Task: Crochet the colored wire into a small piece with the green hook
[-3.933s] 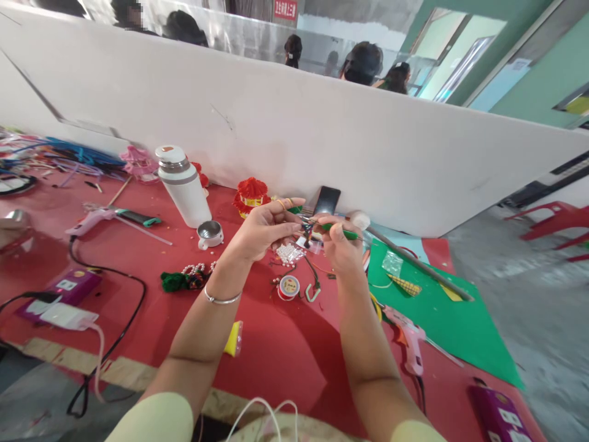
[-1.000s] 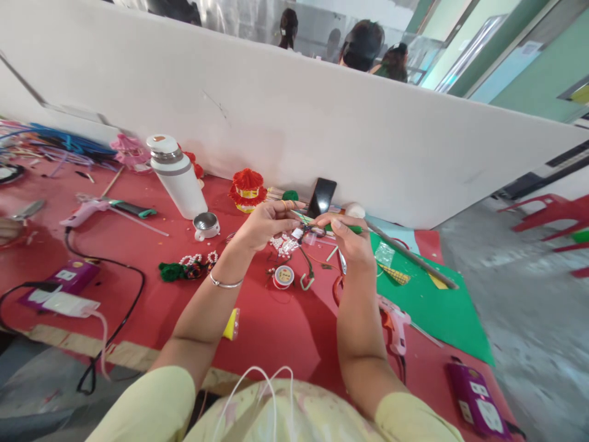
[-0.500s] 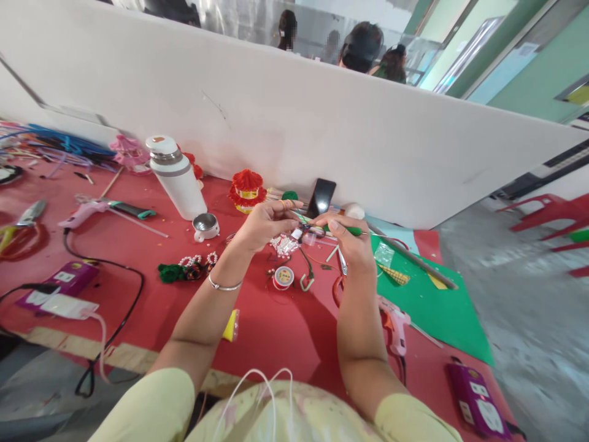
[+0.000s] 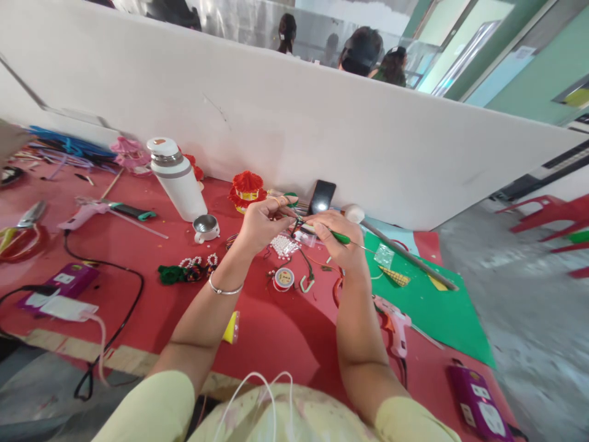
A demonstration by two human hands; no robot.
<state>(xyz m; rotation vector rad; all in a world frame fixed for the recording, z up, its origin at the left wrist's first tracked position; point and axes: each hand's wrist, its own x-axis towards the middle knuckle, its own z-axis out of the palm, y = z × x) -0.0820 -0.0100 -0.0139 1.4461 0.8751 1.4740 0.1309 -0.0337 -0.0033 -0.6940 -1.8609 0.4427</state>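
My right hand [image 4: 339, 236] is closed round a slim crochet hook [image 4: 341, 237] with a green grip and thin metal ends. Facing it, my left hand [image 4: 267, 224] pinches a small dark piece of cord work [image 4: 297, 229] at the hook's tip; the fingers partly hide it. Below the hands lie loose white beads in a clear bag [image 4: 284, 245] and a red-rimmed spool of thread [image 4: 283, 280]. A dark cord with a pale green hooked end [image 4: 306, 283] rests beside the spool. Behind the hands, a black phone [image 4: 322, 197] leans near the white partition.
Left stand a white flask [image 4: 177, 181] and its metal cup [image 4: 206, 228]. Scissors [image 4: 27, 230], a pink glue gun [image 4: 85, 215] and a purple power strip [image 4: 59, 285] lie farther left. Another glue gun [image 4: 396, 325] and green sheet [image 4: 442, 319] lie right. A person's arm [image 4: 11, 141] shows far left.
My right hand has tipped and shifted slightly left, bringing the hook closer to my left fingers. Another person's arm has come in at the left edge.
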